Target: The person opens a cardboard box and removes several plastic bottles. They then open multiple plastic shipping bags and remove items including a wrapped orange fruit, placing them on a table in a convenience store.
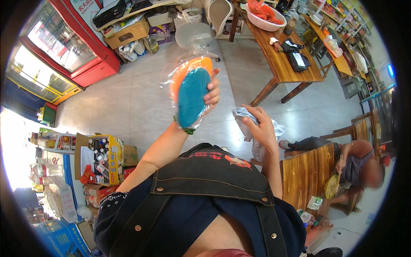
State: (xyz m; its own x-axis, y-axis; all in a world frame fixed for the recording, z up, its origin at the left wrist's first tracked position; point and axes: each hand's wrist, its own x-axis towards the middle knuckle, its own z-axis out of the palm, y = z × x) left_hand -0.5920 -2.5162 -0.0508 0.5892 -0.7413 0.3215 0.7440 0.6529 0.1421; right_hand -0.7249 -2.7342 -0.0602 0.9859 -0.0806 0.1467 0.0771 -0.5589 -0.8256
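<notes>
My left hand point(213, 91) grips a flat oval item point(193, 99), teal on the near face and orange behind, in crinkled clear plastic wrapping. It is raised in front of my chest, and blur hides what exactly it is. A green bracelet point(189, 131) circles my left wrist. Lower and to the right, my right hand point(262, 123) pinches a crumpled grey-white plastic bag point(246, 123) that hangs down beneath the fingers. The two hands are apart. Below them lies the front of my dark apron point(208, 173).
A wooden table point(289, 72) at upper right bears a white basin point(268, 21) and a black package point(297, 59). At lower right, a seated person point(356, 160) eats from a yellow bowl point(331, 186). Bottles fill a carton point(114, 157) at left, below a red fridge point(96, 69).
</notes>
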